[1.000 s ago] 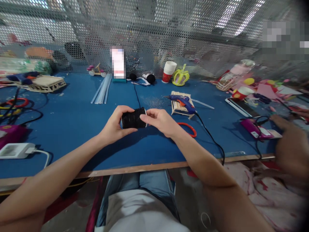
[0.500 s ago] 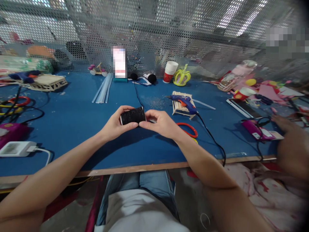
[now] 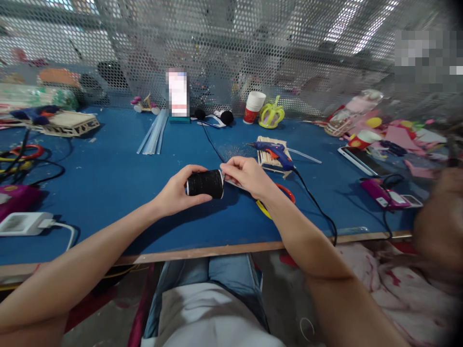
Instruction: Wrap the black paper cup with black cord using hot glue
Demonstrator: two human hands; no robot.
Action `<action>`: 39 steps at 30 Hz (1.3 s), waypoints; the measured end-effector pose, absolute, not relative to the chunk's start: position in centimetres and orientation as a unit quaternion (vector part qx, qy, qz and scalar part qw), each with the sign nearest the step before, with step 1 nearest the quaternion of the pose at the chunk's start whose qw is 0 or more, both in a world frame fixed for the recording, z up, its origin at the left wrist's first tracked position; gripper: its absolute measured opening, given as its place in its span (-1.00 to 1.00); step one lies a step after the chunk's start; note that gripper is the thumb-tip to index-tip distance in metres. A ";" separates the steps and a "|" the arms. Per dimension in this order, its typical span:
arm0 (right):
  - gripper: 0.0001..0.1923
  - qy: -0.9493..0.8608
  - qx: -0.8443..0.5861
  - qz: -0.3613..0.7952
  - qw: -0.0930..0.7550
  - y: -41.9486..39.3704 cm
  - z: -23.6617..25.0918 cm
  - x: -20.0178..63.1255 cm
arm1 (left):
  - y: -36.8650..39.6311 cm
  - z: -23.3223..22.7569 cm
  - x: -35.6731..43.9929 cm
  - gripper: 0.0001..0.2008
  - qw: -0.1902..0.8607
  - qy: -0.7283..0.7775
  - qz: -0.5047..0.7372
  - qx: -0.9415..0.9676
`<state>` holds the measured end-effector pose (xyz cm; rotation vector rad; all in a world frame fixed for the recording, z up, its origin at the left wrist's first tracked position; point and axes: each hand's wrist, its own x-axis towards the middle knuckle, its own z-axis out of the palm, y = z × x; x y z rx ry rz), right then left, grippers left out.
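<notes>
My left hand (image 3: 180,189) is closed around a cup (image 3: 205,185) wrapped in black cord and lying on its side above the table. A white rim shows at the cup's right end. My right hand (image 3: 243,174) has its thumb and forefinger pinched together beside that rim, where a thin black cord (image 3: 213,143) comes in from the back of the table. The fingers seem to hold the cord, though the exact grip is hard to see. Under my right wrist lie scissors (image 3: 287,192) with red and yellow handles, partly hidden.
A blue glue gun (image 3: 273,150) rests on a small stick rack (image 3: 265,160), its cable crossing the table's right side. Farther back stand paper cups (image 3: 254,107), a yellow crown-shaped piece (image 3: 271,115) and clear glue sticks (image 3: 155,132). Another person's arm (image 3: 439,217) is at right.
My right hand has come off the cup's end and moved slightly right, into a pinch. The cup, still in my left hand, has shifted a little right and down and turned.
</notes>
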<state>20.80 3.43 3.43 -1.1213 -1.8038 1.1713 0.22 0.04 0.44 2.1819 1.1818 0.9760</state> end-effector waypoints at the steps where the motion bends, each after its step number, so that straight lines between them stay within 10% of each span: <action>1: -0.68 -0.707 -0.427 0.430 0.364 3.4 3.6 20.8 | 0.1 0.4 0.2 -0.45 0.243 0.432 0.351 0.795; 23: -0.72 -0.745 -0.448 0.402 0.285 5.3 3.3 20.3 | -0.5 0.7 0.3 -0.50 0.223 0.327 0.312 0.864; 29: -0.76 -0.711 -0.578 0.127 0.380 6.7 7.4 26.1 | -0.3 0.7 0.2 -0.52 0.216 0.359 0.326 0.848; 34: -0.90 -0.700 -0.702 -0.028 0.129 9.5 6.2 31.3 | 0.1 0.5 0.0 -0.53 0.198 0.369 0.347 0.839; 39: -0.88 -0.698 -0.702 -0.011 0.140 10.8 3.1 32.7 | 0.3 0.5 -0.3 -0.53 0.185 0.375 0.363 0.832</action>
